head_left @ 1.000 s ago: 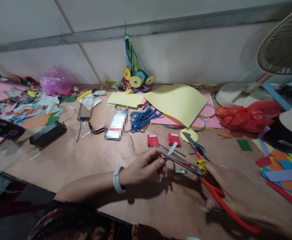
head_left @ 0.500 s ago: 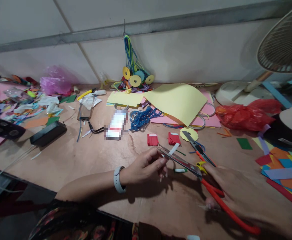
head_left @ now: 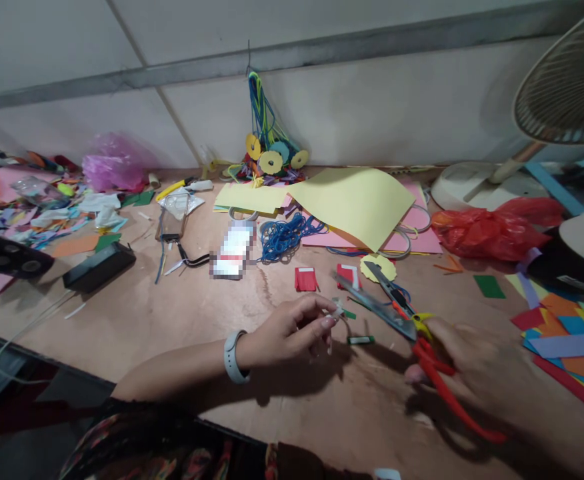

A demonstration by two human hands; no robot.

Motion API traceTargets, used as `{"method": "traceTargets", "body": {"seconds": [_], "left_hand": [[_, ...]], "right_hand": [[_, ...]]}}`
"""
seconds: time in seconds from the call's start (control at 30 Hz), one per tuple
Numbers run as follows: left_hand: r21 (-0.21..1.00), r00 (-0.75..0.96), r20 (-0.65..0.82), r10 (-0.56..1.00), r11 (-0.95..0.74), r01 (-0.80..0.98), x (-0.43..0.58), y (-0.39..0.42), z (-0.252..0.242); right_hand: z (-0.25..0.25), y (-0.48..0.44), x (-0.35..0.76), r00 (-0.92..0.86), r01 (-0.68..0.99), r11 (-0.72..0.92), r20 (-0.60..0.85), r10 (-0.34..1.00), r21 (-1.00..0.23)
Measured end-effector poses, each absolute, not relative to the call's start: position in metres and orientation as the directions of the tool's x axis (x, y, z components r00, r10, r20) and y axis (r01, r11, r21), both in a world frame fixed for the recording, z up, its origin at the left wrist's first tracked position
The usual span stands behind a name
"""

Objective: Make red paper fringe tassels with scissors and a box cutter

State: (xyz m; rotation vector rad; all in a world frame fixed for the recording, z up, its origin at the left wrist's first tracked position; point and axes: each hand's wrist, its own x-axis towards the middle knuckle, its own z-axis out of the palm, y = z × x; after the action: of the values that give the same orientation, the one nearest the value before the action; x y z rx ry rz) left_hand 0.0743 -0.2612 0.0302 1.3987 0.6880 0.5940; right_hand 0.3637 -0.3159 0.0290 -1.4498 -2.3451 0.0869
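Observation:
My left hand [head_left: 299,328], wearing a pale watch on the wrist, pinches a small white strip [head_left: 339,311] between thumb and fingertips. To its right, my right hand [head_left: 465,357] grips red-handled scissors [head_left: 439,383]; their blurred blades point up and left, apart from the strip. Two small red bundles [head_left: 305,279] [head_left: 347,276] lie beyond my left hand, the right one partly behind the blade tips, with white on it. A small green-and-white piece [head_left: 361,340] rests below the blades. A utility knife [head_left: 385,283] lies across a yellow scalloped disc [head_left: 372,267].
Yellow sheets [head_left: 357,200], blue cord [head_left: 285,238] and a phone [head_left: 233,250] lie farther back. On the right are a red plastic bag [head_left: 492,230], coloured paper [head_left: 567,340] and a fan [head_left: 567,80]. A black box [head_left: 99,267] and paper scraps [head_left: 47,207] occupy the left.
The scissors have moved right and away from my left hand's fingers. The longer white strip that stood at the blades is now only a short end in the fingertips.

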Motion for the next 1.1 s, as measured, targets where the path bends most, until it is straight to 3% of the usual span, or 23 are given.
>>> {"method": "traceTargets", "body": {"seconds": [0.1, 0.17, 0.3, 0.43, 0.53, 0.67, 0.93, 1.03, 1.1], "left_hand": [[0.986, 0.672, 0.036, 0.74, -0.137, 0.098, 0.07, -0.259, 0.037], [0.956, 0.673, 0.11, 0.731, -0.263, 0.13, 0.068, -0.257, 0.041], [0.905, 0.696, 0.139, 0.704, -0.375, 0.199, 0.067, -0.251, 0.043], [0.831, 0.723, 0.139, 0.677, -0.477, 0.288, 0.066, -0.248, 0.044], [0.668, 0.74, 0.254, 0.623, -0.666, 0.332, 0.067, -0.247, 0.044], [0.335, 0.836, 0.354, 0.419, -0.892, 0.305, 0.09, -0.236, 0.042], [0.075, 0.976, 0.215, 0.043, -0.997, 0.028, 0.203, -0.192, 0.032], [0.048, 0.961, 0.277, 0.006, -0.999, -0.008, 0.221, -0.181, 0.025], [0.097, 0.953, 0.299, 0.041, -0.995, 0.012, 0.214, -0.177, 0.023]], "right_hand": [[0.034, -0.313, 0.375, -0.395, 0.866, 0.467, 0.327, 0.859, -0.181], [0.035, -0.311, 0.38, -0.358, 0.874, 0.437, 0.326, 0.875, -0.212], [0.035, -0.31, 0.384, -0.335, 0.868, 0.429, 0.344, 0.877, -0.249], [0.036, -0.31, 0.387, -0.328, 0.902, 0.407, 0.383, 0.864, -0.145], [0.04, -0.308, 0.392, -0.326, 0.92, 0.384, 0.388, 0.862, -0.081], [0.043, -0.305, 0.402, -0.3, 0.942, 0.336, 0.413, 0.86, -0.016], [0.044, -0.307, 0.423, -0.236, 0.95, 0.304, 0.478, 0.846, -0.069], [0.054, -0.304, 0.419, -0.325, 0.932, 0.362, 0.501, 0.802, 0.025], [0.06, -0.301, 0.417, -0.412, 0.905, 0.406, 0.502, 0.76, 0.129]]}}
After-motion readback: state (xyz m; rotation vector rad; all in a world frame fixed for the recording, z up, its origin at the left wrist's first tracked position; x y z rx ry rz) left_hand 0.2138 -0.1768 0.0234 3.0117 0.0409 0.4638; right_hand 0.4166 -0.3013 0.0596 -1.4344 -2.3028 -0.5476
